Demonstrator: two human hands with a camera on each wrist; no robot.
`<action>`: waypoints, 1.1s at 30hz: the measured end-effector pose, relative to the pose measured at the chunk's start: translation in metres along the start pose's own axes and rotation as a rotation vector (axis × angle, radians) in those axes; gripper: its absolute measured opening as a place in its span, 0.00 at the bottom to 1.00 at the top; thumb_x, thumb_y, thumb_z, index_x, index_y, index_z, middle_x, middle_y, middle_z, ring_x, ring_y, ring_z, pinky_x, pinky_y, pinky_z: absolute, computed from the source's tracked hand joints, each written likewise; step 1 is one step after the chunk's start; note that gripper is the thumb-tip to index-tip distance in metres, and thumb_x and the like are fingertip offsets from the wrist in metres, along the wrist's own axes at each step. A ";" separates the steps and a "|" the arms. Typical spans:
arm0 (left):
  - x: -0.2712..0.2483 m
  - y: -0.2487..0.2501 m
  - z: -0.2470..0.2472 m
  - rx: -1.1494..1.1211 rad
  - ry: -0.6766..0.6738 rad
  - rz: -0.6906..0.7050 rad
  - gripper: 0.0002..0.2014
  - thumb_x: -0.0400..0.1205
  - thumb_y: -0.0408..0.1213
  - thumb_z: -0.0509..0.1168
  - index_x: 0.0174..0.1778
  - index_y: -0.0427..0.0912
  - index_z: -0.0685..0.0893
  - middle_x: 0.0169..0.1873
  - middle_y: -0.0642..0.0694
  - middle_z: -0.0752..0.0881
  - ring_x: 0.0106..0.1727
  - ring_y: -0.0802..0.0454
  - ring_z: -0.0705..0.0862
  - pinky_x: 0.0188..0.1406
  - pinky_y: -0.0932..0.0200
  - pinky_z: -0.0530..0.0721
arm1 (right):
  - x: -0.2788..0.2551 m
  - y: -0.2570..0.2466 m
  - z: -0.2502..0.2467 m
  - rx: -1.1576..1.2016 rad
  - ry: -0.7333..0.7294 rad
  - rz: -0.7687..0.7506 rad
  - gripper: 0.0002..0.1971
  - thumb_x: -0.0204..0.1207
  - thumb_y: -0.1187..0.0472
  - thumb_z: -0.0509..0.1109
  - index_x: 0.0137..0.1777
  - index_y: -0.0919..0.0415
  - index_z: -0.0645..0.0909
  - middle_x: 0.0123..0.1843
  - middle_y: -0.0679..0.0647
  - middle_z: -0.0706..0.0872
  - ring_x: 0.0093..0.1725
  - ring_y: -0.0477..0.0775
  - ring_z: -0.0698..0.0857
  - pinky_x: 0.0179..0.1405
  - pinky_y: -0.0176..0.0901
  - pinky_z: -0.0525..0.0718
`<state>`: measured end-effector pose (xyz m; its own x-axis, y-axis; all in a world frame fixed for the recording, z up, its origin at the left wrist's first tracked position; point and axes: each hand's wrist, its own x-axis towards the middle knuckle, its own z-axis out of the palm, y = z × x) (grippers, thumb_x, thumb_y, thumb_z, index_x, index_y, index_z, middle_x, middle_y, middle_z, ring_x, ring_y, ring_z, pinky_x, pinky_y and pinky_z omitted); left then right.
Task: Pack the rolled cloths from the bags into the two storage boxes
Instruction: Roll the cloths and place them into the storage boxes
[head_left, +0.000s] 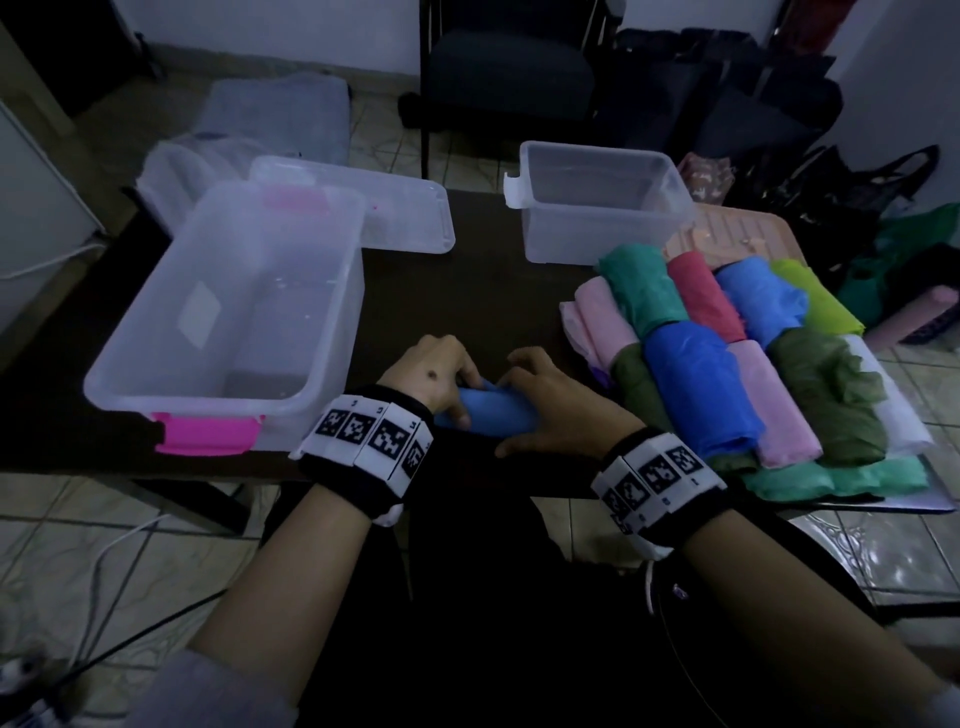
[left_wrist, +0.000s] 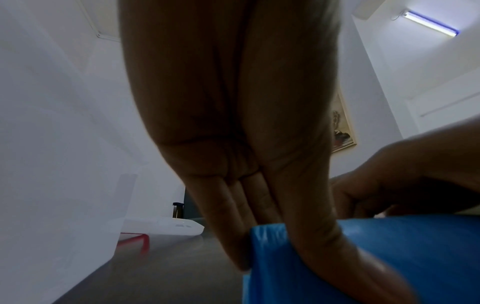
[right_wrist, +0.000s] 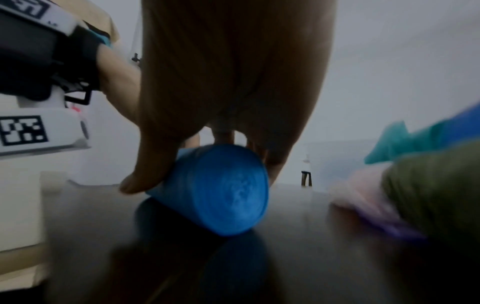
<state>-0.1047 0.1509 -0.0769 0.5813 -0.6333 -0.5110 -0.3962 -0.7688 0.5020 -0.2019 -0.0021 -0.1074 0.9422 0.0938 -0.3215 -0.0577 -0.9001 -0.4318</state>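
Blue roll: the blue rolled cloth (head_left: 485, 413) lies on the dark table (head_left: 457, 291), long axis left to right, between both hands.
Grip: left hand (head_left: 434, 376) and right hand (head_left: 550, 402) curl around its ends.
Destination: large clear box (head_left: 228, 306), empty, just left; left hand nearer.
Texture: soft, smooth, tight cylinder.

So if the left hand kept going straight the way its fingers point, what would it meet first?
Probably nothing soon: the left hand, gripping the blue roll, points across bare dark table. The lid lies beyond, slightly left; depth is unclear.
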 end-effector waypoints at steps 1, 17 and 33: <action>-0.001 0.001 0.000 0.004 0.002 -0.001 0.27 0.69 0.29 0.77 0.65 0.46 0.83 0.62 0.45 0.82 0.63 0.48 0.81 0.67 0.52 0.78 | -0.002 0.000 0.003 0.009 0.022 0.002 0.38 0.65 0.45 0.79 0.72 0.57 0.69 0.75 0.54 0.62 0.69 0.53 0.71 0.69 0.43 0.72; -0.061 -0.003 -0.034 -0.181 0.620 0.096 0.21 0.82 0.42 0.65 0.72 0.47 0.76 0.71 0.47 0.77 0.72 0.51 0.75 0.70 0.59 0.69 | -0.004 -0.023 0.013 0.051 0.141 0.052 0.28 0.79 0.46 0.65 0.75 0.58 0.67 0.65 0.54 0.72 0.61 0.54 0.78 0.55 0.40 0.72; -0.122 -0.148 -0.043 -0.507 0.962 -0.456 0.24 0.88 0.45 0.48 0.60 0.30 0.81 0.63 0.28 0.79 0.66 0.32 0.76 0.60 0.51 0.72 | 0.053 -0.184 -0.041 0.260 0.541 -0.333 0.25 0.80 0.49 0.65 0.72 0.64 0.69 0.60 0.53 0.72 0.58 0.49 0.73 0.55 0.36 0.69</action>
<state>-0.0864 0.3454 -0.0588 0.9788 0.1853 -0.0876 0.1885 -0.6457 0.7400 -0.1284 0.1506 -0.0105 0.9519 0.0611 0.3003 0.2498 -0.7223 -0.6449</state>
